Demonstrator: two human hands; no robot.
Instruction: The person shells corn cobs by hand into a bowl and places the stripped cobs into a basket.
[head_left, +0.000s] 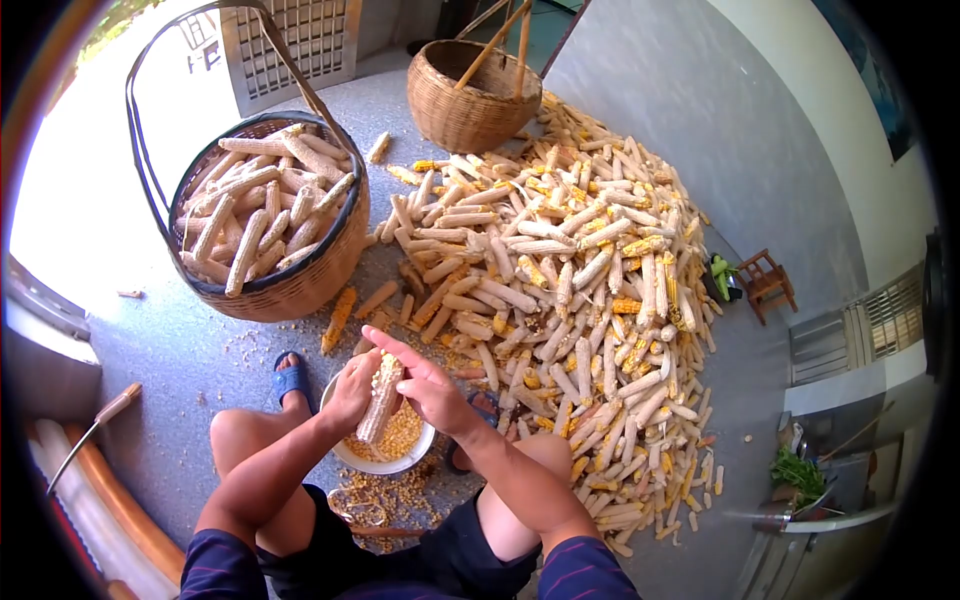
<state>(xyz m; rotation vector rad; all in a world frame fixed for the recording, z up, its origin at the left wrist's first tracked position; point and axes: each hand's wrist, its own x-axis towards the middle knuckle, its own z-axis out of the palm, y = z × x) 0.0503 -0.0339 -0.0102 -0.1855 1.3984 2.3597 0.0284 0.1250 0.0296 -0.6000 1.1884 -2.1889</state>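
Observation:
A corn cob (377,412) is held at a tilt between my hands, mostly stripped, with pale kernels left near its upper end. My left hand (350,392) is wrapped around its left side. My right hand (432,388) grips it from the other side, thumb against the cob and index finger stretched along the top. Directly below is a white bowl (387,466) holding loose yellow kernels (402,432). Part of the bowl is hidden by my hands and the cob.
A large heap of cobs (560,270), some with yellow kernels, spreads to the right. A wicker basket (300,295) full of bare cobs stands ahead left; another basket (455,115) is behind. Scattered kernels (395,497) lie before me. A small wooden stool (766,285) stands far right.

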